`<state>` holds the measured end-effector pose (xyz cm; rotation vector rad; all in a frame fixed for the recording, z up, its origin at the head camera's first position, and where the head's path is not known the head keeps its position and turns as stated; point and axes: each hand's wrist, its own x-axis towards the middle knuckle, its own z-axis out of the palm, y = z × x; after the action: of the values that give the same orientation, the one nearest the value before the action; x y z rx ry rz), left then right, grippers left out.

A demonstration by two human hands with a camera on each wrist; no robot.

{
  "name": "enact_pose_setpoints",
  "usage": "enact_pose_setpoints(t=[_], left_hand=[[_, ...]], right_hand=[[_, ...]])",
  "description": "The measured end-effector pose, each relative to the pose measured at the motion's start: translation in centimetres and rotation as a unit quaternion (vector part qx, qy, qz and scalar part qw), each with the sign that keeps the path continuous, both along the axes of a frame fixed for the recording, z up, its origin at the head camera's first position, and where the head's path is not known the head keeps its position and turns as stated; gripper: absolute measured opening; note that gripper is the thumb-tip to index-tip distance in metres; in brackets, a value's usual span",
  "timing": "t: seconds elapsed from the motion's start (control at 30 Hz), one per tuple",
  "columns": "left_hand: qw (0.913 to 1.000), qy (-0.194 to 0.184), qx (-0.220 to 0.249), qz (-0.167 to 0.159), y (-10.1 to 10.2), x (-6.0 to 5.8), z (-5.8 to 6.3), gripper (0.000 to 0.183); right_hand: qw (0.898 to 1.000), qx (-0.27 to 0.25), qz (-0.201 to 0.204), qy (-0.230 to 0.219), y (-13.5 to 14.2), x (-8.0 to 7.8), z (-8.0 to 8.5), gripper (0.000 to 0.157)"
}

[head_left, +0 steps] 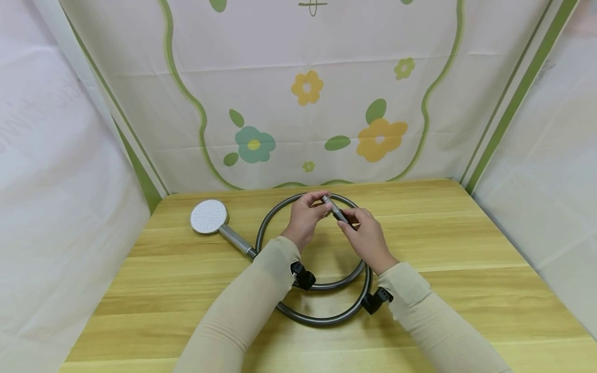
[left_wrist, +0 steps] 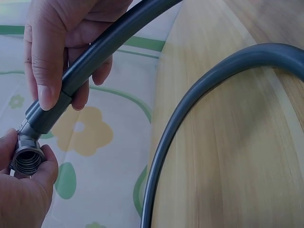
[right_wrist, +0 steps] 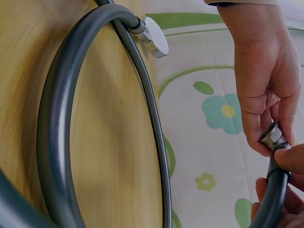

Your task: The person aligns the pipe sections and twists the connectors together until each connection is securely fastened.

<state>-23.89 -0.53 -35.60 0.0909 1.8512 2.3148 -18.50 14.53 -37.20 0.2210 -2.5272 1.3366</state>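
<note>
A shower hose (head_left: 326,322), dark grey and smooth, lies in loops on the table, with one end raised between both hands. My left hand (head_left: 304,215) pinches the metal hose nut (left_wrist: 27,160) between thumb and fingers; the left wrist view shows its threaded mouth. Just below the nut, my right hand (head_left: 368,235) grips the hose's dark end sleeve (left_wrist: 47,114). The nut tilts at an angle to the sleeve. A shower head (head_left: 209,216) with a white round face and grey handle (head_left: 237,240) lies at the left, joined to the hose's other end.
The wooden table (head_left: 448,311) carries the hose and shower head. Behind it hangs a white flowered cloth (head_left: 270,98), with pale cloth walls at left and right. Small black devices (head_left: 303,276) are strapped to both wrists, close over the hose loops.
</note>
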Motion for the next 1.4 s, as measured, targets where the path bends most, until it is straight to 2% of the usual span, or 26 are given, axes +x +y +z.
enact_pose_setpoints(t=[1.4], left_hand=[[1.0, -0.001, 0.002, -0.008, -0.07, 0.11, 0.13, 0.034]], right_hand=[[0.994, -0.05, 0.036, -0.093, 0.61, -0.41, 0.32, 0.034]])
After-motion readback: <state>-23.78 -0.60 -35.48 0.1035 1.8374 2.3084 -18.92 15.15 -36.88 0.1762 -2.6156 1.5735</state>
